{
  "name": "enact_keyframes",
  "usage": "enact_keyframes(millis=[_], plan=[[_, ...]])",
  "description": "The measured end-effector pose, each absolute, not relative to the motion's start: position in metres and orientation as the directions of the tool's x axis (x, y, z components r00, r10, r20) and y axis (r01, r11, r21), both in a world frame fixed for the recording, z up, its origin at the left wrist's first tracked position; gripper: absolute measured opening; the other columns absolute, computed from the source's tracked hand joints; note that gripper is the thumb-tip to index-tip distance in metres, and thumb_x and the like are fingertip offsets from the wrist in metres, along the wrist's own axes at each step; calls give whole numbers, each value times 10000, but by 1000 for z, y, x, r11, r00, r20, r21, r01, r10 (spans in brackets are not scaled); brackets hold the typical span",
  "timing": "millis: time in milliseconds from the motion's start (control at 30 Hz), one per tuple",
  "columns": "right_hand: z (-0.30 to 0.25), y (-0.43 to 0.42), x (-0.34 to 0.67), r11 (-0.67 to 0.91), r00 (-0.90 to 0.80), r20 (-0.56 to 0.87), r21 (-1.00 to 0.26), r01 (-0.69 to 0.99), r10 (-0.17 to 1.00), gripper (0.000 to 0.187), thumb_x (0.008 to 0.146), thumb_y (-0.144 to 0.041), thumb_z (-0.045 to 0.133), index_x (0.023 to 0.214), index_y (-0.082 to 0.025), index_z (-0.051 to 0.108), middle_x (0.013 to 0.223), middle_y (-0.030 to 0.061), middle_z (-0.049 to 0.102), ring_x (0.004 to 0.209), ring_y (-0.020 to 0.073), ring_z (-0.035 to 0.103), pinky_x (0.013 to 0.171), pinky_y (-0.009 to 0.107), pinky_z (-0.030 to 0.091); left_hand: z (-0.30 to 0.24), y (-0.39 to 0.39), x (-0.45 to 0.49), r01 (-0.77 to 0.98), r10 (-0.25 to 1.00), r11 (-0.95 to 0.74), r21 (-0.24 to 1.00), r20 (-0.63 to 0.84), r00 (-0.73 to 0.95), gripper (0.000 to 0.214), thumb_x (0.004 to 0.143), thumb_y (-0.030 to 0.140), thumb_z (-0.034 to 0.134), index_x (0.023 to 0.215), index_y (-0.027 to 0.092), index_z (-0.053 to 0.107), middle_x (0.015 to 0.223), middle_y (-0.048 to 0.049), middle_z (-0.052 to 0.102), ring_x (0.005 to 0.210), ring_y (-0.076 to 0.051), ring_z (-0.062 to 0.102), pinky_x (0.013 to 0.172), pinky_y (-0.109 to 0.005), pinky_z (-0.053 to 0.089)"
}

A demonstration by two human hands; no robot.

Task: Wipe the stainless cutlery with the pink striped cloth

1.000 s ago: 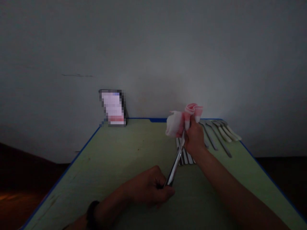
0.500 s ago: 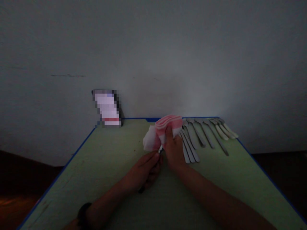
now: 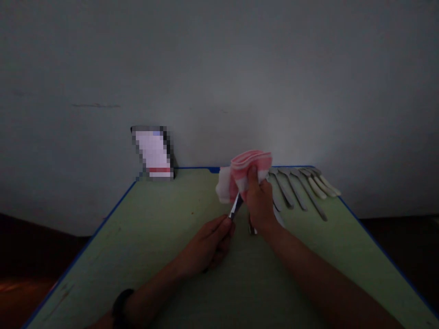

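Observation:
My left hand (image 3: 214,240) is closed around the handle of a knife (image 3: 235,207), whose shiny metal part slants up and away. Its far end is hidden inside a folded pink-and-white cloth (image 3: 252,167). My right hand (image 3: 259,201) grips this cloth, thumb on top, around the upper part of the knife. Both hands are over the middle of the table, the right one farther forward. Beneath and beside my right hand lie several metal utensils, partly covered by the hand and wrist.
Spoons (image 3: 284,189) and white-handled utensils (image 3: 317,187) lie in a row at the table's back right. A phone (image 3: 154,153) with a blurred screen leans on the wall (image 3: 219,68) at the back left. The green table (image 3: 144,219) has a blue edge.
My right hand and the cloth have moved up and to the right along the knife, baring more of its metal. My left hand has barely shifted.

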State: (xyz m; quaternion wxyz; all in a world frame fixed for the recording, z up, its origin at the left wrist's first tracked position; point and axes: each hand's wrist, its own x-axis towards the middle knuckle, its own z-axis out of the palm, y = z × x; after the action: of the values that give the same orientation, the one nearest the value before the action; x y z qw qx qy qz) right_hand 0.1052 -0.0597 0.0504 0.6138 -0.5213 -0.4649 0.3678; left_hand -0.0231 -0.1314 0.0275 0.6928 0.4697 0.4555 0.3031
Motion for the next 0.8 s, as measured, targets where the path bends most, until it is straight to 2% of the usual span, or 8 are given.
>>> enact_keyframes(millis=[267, 600, 700, 800], plan=[[63, -46, 126, 132, 461, 131, -991, 30, 877, 532, 830, -631, 388, 480, -235, 325, 398, -55, 324, 372, 86, 272, 364, 255, 188, 24, -131, -28, 31, 769, 430, 902, -384, 510, 339, 900, 515, 393, 780, 200, 430, 510, 99, 345, 340, -36, 260, 285, -114, 220], [57, -48, 121, 75, 429, 98, -995, 71, 898, 589, 828, -675, 329, 470, -213, 404, 405, -24, 398, 389, 99, 342, 386, 266, 219, 21, -128, -30, 24, 769, 473, 881, -426, 477, 344, 868, 540, 433, 789, 205, 433, 530, 92, 337, 352, -39, 233, 288, -124, 210], [63, -42, 127, 113, 435, 74, -991, -65, 897, 533, 798, -667, 419, 516, -218, 472, 437, -27, 450, 415, 108, 381, 404, 263, 277, 20, -126, -29, -32, 763, 506, 862, -431, 482, 350, 852, 552, 452, 785, 209, 432, 517, 95, 308, 351, -43, 215, 283, -128, 188], [77, -38, 131, 226, 343, 84, -888, -401, 936, 378, 807, -570, 489, 678, -225, 572, 562, -19, 575, 516, 129, 510, 477, 259, 385, 22, -123, -29, -143, 762, 542, 828, -413, 498, 360, 843, 566, 458, 775, 213, 428, 493, 107, 238, 354, -42, 156, 286, -122, 159]])
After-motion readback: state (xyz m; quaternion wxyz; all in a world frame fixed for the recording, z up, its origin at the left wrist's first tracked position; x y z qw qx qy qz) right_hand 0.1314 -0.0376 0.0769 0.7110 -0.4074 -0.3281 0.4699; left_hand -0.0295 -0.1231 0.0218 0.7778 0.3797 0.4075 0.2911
